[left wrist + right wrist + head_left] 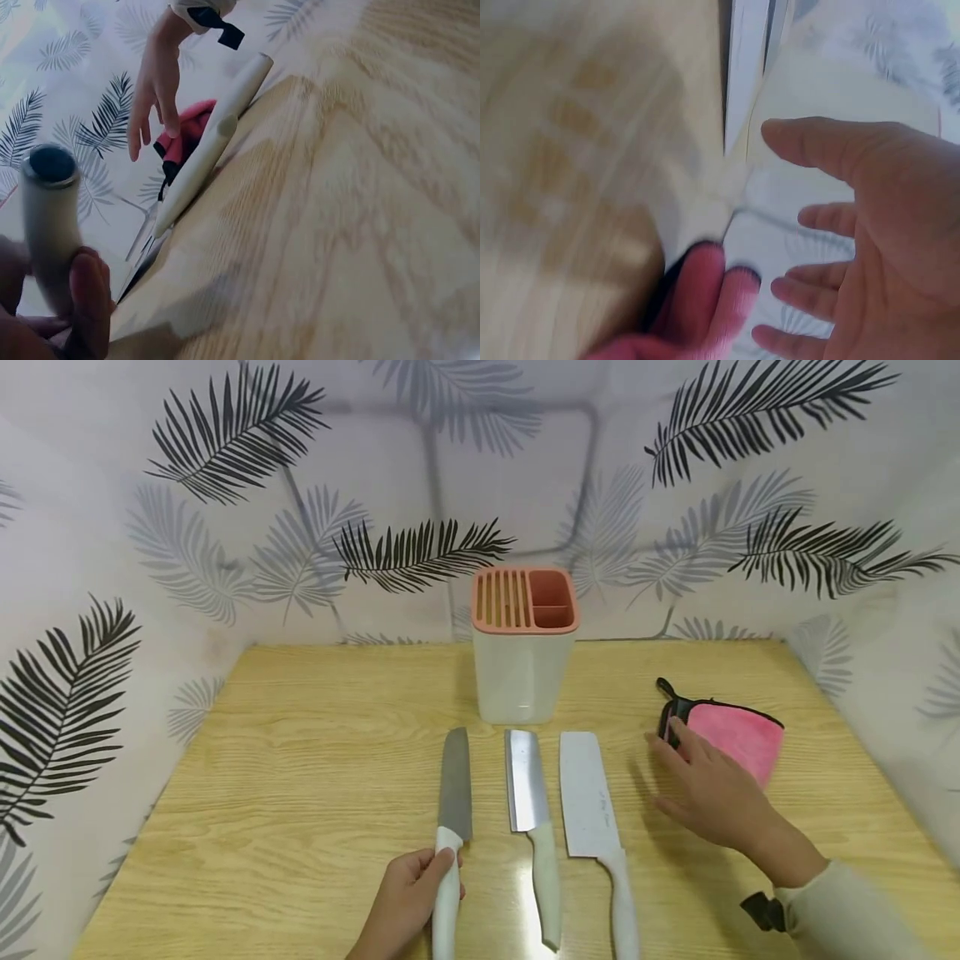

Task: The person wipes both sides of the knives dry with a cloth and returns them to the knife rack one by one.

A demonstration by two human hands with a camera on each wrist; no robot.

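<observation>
My left hand [411,893] grips the white handle of a kitchen knife [455,785], whose grey blade points away from me. In the left wrist view the handle's butt end [51,166] sticks up out of the curled fingers. My right hand [708,785] hovers over the left part of a pink cloth with black trim [738,735], fingers spread and holding nothing. The right wrist view shows a gap between that hand [885,217] and the folded pink cloth [697,300]. Right of the held knife lie a narrow cleaver [528,781] and a broader cleaver [587,793], both with pale handles.
A white knife block [522,681] with a slotted, pinkish-orange top [551,585] stands at the back middle of the wooden table [300,760], beyond the blades. Behind and beside the table hangs leaf-patterned fabric [420,468].
</observation>
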